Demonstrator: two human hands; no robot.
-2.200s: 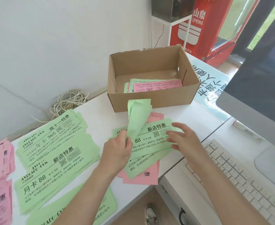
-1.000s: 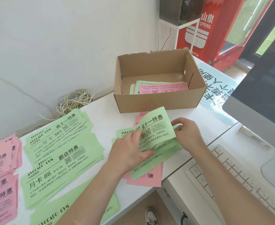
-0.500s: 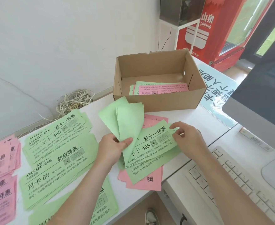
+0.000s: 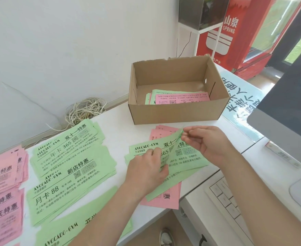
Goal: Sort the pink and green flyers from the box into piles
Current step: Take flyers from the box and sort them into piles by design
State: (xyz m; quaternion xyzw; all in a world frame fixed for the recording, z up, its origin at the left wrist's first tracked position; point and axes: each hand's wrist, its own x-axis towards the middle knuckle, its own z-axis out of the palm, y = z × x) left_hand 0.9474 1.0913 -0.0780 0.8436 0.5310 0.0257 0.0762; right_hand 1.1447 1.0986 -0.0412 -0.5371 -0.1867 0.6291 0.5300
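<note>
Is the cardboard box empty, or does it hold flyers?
Not empty. The cardboard box holds a small stack: a pink flyer lies on green flyers.

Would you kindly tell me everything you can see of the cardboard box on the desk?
The cardboard box is plain brown corrugated card, rectangular and open-topped, with a ragged torn back rim and a small hole and slit in its right wall. It stands upright on the white desk. Inside lies a thin stack of green flyers with a pink flyer on top.
</note>
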